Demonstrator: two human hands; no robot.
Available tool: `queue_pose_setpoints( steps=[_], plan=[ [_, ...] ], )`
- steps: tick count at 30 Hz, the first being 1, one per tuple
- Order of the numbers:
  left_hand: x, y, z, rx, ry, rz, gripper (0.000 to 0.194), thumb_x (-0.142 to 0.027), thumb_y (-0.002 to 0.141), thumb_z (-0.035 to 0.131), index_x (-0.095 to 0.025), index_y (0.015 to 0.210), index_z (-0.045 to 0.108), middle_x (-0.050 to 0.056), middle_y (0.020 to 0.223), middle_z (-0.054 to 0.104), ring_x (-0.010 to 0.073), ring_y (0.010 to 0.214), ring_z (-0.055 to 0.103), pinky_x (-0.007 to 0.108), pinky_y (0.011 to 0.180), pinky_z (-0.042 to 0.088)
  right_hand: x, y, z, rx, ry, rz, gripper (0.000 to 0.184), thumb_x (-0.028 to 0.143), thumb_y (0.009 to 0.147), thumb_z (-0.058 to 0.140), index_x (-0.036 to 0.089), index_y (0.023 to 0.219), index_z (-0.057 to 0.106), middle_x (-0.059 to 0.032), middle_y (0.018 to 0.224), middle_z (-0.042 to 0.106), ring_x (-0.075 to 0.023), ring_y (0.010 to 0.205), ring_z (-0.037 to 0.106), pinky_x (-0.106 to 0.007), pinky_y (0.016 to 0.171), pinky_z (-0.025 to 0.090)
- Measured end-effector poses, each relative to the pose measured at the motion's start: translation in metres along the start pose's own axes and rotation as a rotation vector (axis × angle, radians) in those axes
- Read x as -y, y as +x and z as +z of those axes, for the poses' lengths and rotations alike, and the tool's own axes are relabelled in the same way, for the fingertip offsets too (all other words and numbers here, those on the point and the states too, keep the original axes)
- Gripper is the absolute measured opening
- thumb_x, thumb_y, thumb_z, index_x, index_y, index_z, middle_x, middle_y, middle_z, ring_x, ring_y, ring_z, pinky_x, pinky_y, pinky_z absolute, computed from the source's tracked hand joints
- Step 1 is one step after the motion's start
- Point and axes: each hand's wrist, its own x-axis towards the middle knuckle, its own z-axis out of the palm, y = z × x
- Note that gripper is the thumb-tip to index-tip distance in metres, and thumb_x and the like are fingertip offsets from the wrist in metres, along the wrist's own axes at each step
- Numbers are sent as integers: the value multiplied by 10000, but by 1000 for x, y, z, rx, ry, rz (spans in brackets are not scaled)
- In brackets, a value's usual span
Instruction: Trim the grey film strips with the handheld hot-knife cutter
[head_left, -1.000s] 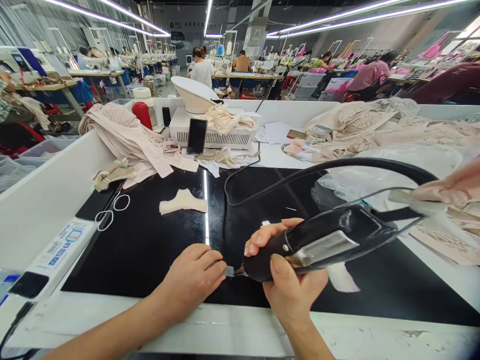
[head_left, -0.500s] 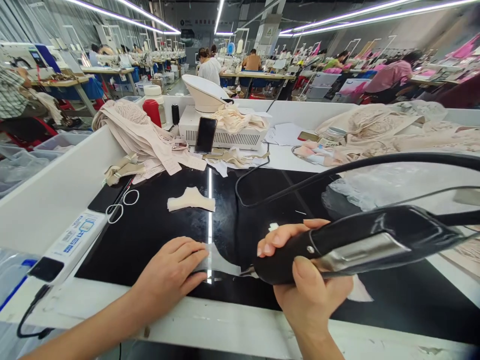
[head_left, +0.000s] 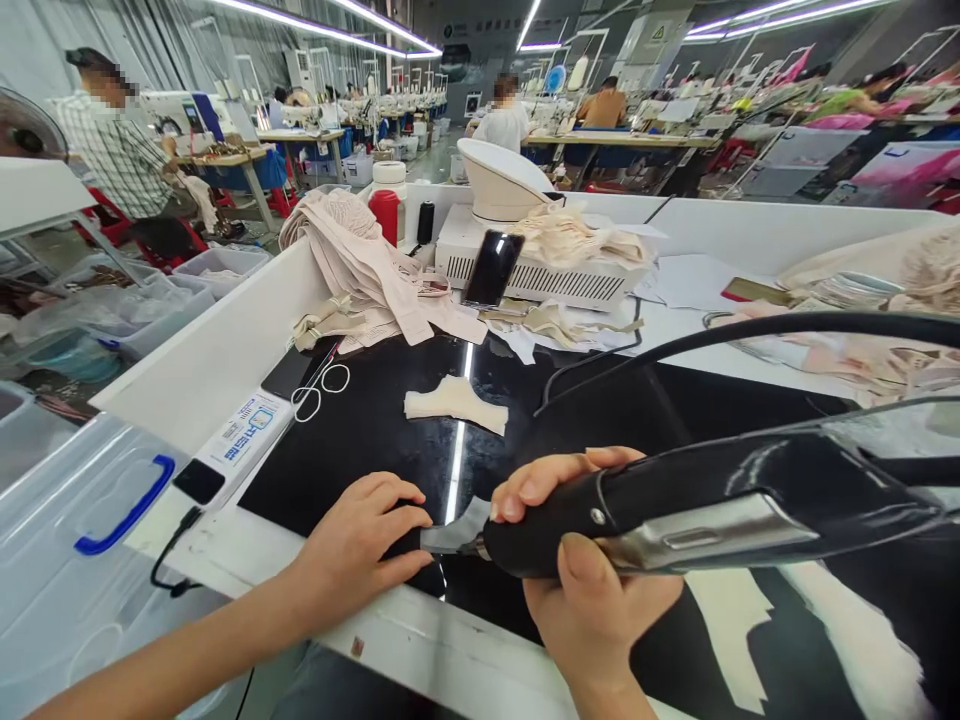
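The right hand (head_left: pixel 600 610) grips a black, rounded handheld tool (head_left: pixel 712 490), long axis sideways, tip pointing toward the left hand (head_left: pixel 364 535) and meeting a thin grey strip (head_left: pixel 452 532) between them. The left hand's slightly parted fingers touch the strip's other end; whether they pinch it cannot be told. A cream winged cutout (head_left: pixel 456 400) lies beyond the hands. Left of the left hand sits a blue-handled clear plastic bin (head_left: pixel 56 600); farther off, a translucent bin (head_left: pixel 161 325) holds crumpled plastic (head_left: pixel 97 310).

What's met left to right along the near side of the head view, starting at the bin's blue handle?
Blue handle → white box → left hand → pale grey piece → right hand → cream piece → ragged white piece.
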Motion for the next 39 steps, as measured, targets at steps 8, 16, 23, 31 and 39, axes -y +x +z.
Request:
queue_pose_setpoints(
  steps=[8,16,23,31,39],
  plan=[
    [-2,1,1,-25,-55,-9,212,-180,852,759,-225,1038,668,22,1185,682,232,1129,592,414,1014,483,-6,1,7,12,21,2,402,385,818,788,287,1140,567,34,796,623,-147,621,592,-305,558,533],
    [-2,2,1,-17,-72,-8,127,-174,864,743,-230,957,677,15,1189,678,226,1121,594,408,1008,479,-12,-1,8,26,20,-11,385,347,852,757,286,1178,561,15,832,612,-159,643,575,-334,579,525],
    [-3,3,0,-32,-73,22,94,-155,870,730,-215,917,675,27,1168,682,224,1103,603,396,982,498,-13,-5,10,44,4,4,375,344,877,732,287,1194,540,19,831,602,-159,658,576,-354,619,537],
    [-1,0,-4,-32,-56,77,27,-203,930,672,-207,950,690,48,1163,683,227,1114,612,412,1021,509,-14,-7,10,72,19,13,364,343,882,736,287,1191,553,19,844,603,-156,671,587,-335,604,533],
    [4,-11,-9,-61,73,239,143,-245,986,598,-221,1073,709,46,1154,709,221,1137,632,436,1088,490,-10,-7,10,59,17,1,375,335,872,740,278,1191,551,19,830,609,-164,664,585,-345,591,529]
  ],
)
